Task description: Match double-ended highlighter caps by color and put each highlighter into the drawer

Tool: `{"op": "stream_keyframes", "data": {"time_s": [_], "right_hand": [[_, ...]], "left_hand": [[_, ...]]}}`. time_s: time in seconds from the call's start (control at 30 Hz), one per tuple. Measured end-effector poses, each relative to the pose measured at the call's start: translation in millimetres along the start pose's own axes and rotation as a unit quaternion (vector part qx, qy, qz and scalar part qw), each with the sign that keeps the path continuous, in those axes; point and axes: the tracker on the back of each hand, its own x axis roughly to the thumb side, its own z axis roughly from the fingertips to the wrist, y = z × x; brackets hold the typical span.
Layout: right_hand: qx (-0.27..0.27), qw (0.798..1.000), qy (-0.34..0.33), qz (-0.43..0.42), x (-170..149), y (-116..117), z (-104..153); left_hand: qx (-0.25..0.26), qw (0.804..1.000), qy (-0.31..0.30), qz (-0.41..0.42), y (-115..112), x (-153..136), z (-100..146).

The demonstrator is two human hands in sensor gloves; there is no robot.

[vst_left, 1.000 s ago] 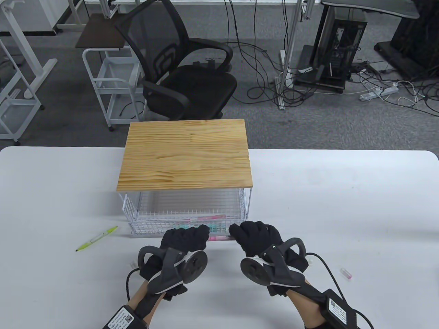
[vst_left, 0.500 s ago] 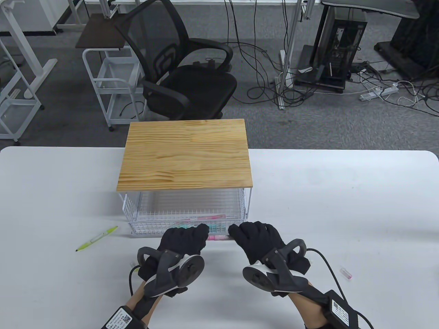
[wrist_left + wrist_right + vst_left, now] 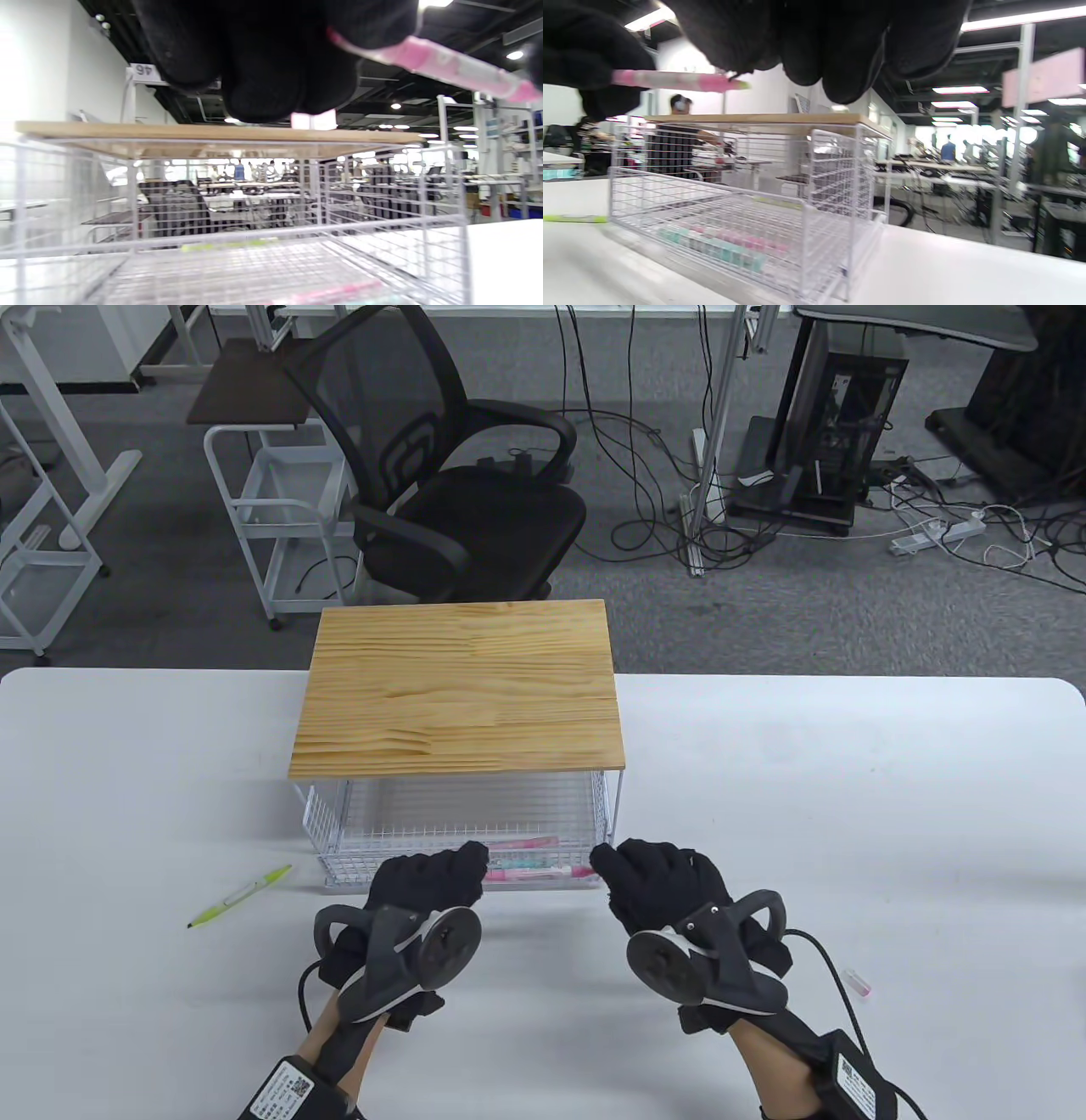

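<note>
Both hands have spread apart, left hand (image 3: 428, 881) and right hand (image 3: 662, 882) fingers pinching the pink highlighter (image 3: 536, 873) ends over the drawer (image 3: 339, 869).

place: open-plan lab/office | evidence: mesh office chair (image 3: 450, 466), floor cables (image 3: 645, 475), computer tower (image 3: 836, 415), rows of desks (image 3: 946, 169)

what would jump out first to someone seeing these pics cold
Two black-gloved hands, the left hand and the right hand, hold a pink highlighter between them, one at each end, just above the front of the white wire drawer. The drawer sits pulled out under a wooden top, with highlighters already inside. A green highlighter lies alone on the white table to the left.
</note>
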Motion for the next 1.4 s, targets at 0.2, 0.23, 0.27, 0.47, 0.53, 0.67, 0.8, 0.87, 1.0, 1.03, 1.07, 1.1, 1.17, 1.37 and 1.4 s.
{"op": "stream_keyframes", "data": {"time_s": [0.2, 0.23, 0.27, 0.47, 0.53, 0.67, 0.8, 0.87, 1.0, 1.03, 1.07, 1.1, 1.17, 1.37, 1.4], "right_hand": [[0.077, 0.989, 0.122, -0.031, -48, 10, 1], [0.090, 0.985, 0.140, -0.036, -55, 14, 2], [0.113, 0.978, 0.170, -0.042, -67, 21, 4], [0.243, 0.923, 0.295, -0.052, -114, 63, 26], [0.277, 0.901, 0.330, -0.040, -126, 75, 36], [0.322, 0.863, 0.390, -0.001, -148, 94, 62], [0.365, 0.825, 0.430, 0.003, -165, 103, 86], [0.372, 0.816, 0.442, -0.009, -170, 105, 94], [0.373, 0.810, 0.453, -0.016, -175, 109, 102], [0.372, 0.812, 0.450, -0.008, -176, 110, 103], [0.377, 0.811, 0.448, -0.005, -176, 111, 103], [0.378, 0.810, 0.448, 0.003, -176, 112, 104], [0.371, 0.813, 0.448, 0.011, -177, 113, 105], [0.345, 0.828, 0.441, 0.031, -176, 114, 106], [0.342, 0.830, 0.439, 0.035, -175, 114, 105]], "left_hand": [[0.010, 0.999, 0.029, 0.022, 8, -17, -2], [0.012, 0.999, 0.031, 0.027, 10, -18, -2], [0.017, 0.999, 0.033, 0.034, 13, -20, -1], [0.029, 0.996, 0.038, 0.072, 23, -28, 1], [0.030, 0.996, 0.040, 0.080, 25, -30, 2], [0.030, 0.995, 0.040, 0.084, 25, -32, 3], [0.028, 0.995, 0.038, 0.086, 25, -32, 3], [0.027, 0.995, 0.037, 0.083, 25, -31, 3], [0.027, 0.996, 0.037, 0.081, 25, -31, 4], [0.027, 0.996, 0.037, 0.081, 25, -31, 4], [0.027, 0.996, 0.037, 0.081, 25, -31, 4], [0.027, 0.996, 0.037, 0.081, 25, -31, 4], [0.027, 0.996, 0.037, 0.081, 25, -31, 4], [0.026, 0.997, 0.032, 0.070, 25, -29, 6], [0.026, 0.997, 0.031, 0.068, 25, -29, 6]]}}
